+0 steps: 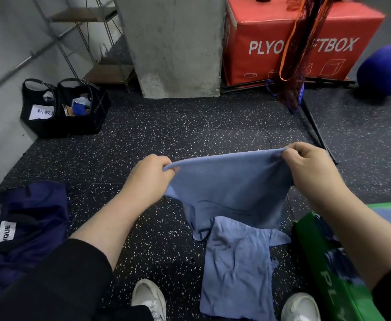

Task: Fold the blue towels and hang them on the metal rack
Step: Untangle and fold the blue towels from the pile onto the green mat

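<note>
Lettering on the red padded box (305, 40) partly covered by hanging orange-and-black mesh straps (298, 42). Crumpled light-blue towel on the floor (236, 269) overlapped above by the held light-blue towel (231, 188). Green box (329, 269) cut by the right edge.

Speckled black rubber floor (166, 126), concrete pillar (173, 42), grey wall (4, 42), wire shelving (92, 38)

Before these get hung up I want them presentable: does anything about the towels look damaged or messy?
Yes. The second blue towel lies crumpled on the floor, and its right edge looks frayed or torn. The towel held up between the left hand and right hand looks intact.
</note>
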The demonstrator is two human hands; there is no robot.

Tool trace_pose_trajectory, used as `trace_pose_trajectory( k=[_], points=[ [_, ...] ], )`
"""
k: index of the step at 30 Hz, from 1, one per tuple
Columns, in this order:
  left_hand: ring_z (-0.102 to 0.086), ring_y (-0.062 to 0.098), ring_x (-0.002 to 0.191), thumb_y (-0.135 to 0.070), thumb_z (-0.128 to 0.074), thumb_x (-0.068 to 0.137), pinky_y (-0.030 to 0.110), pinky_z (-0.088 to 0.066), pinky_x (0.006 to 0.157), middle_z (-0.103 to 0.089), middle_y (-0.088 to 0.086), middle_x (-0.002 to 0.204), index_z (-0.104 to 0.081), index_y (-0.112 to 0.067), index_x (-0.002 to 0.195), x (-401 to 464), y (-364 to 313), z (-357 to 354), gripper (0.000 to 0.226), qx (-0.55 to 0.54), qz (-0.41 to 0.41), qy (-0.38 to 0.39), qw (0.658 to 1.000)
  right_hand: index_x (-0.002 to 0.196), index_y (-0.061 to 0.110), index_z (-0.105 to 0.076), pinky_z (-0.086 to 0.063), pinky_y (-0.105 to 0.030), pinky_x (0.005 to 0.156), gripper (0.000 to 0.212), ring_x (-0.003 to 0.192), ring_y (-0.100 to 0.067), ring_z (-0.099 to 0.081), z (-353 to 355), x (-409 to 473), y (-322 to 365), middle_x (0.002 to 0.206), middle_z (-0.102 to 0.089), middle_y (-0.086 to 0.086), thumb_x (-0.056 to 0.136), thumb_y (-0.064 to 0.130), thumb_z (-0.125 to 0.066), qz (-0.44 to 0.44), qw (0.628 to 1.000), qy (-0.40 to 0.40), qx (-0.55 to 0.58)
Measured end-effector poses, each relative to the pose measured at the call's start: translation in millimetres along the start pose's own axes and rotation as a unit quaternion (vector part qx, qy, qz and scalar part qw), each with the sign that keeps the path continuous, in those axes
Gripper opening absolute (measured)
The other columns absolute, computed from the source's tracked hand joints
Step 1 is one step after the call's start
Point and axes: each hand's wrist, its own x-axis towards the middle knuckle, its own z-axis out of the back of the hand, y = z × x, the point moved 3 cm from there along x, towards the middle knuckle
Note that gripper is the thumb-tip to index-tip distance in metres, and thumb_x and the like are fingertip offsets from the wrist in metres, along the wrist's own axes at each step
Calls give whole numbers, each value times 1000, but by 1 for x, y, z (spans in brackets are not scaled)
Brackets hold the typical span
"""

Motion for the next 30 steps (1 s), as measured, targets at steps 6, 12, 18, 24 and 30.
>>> trace_pose_trajectory(
  k=[6,12,18,24,30],
  points=[
    [-40,16,63,-22,-58,100,31,-28,55,-55,2,72,-65,-9,83,0,4,4,22,-215,84,-78,970,84,13,-63,-55,-62,70,31,66,-19,-47,1,-3,1,63,-51,-1,73,36,-45,-35,999,5,24],
    [-56,20,77,-38,-59,91,38,-52,76,-67,21,88,-67,-10,88,6,10,-4,29,-373,130,-67,916,89,13,-67,-55,-69,71,33,71,-20,-52,2,-3,0,70,-57,-13,76,36,-47,-55,997,14,48],
    [-61,23,70,-22,-72,90,40,-50,70,-68,8,76,-70,-10,78,1,-5,-21,17,-430,131,-63,891,89,-9,-61,-55,-45,70,24,75,-24,-53,-18,-6,0,75,-54,-14,89,14,-55,-109,978,116,131],
    [-43,14,65,-32,-71,91,34,-35,61,-54,6,67,-70,-6,79,-12,-43,-35,28,-424,92,-53,899,93,-15,-64,-59,-35,66,24,78,-28,-63,-50,-33,14,86,-65,-22,97,7,-54,-158,937,190,247],
    [-55,23,65,-38,-63,94,42,-48,63,-66,10,73,-71,-7,83,-25,-72,-39,34,-259,-38,-46,964,93,-14,-65,-61,-37,76,26,83,-29,-67,-69,-46,25,90,-71,-25,100,7,-50,-150,921,213,290]
  ],
)
